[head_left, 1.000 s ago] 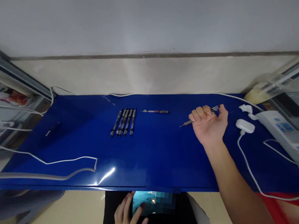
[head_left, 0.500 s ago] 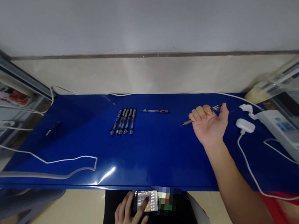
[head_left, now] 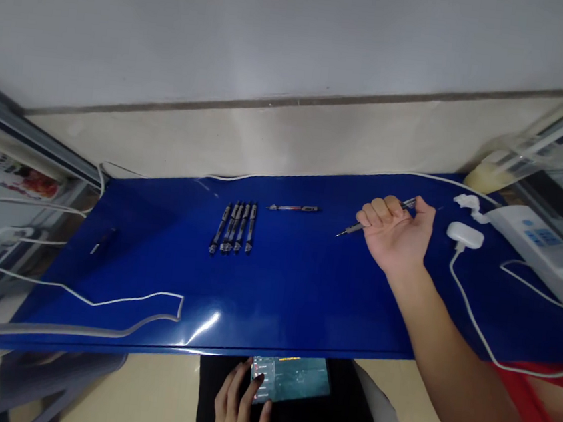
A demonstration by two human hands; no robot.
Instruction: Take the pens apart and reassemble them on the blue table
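Note:
My right hand is raised over the right part of the blue table, palm up. Its fingers curl around a pen, whose tip points left and whose other end lies by the thumb. Low in the view, my left hand rests with spread fingers at the left end of a phone, touching its lit screen. The phone lies over the black-clothed lap, at the table's front edge. A single pen lies crosswise on the table. Left of it, several similar pens lie side by side in a row.
White cables cross the left front of the blue table. A small dark object lies farther left. At right are a white charging case with its cable, crumpled tissue and a white device. A wall stands behind.
The phone's screen shows a different, darker picture, and more of it is visible to the right of my left fingers. My right hand keeps the pen with barely any movement.

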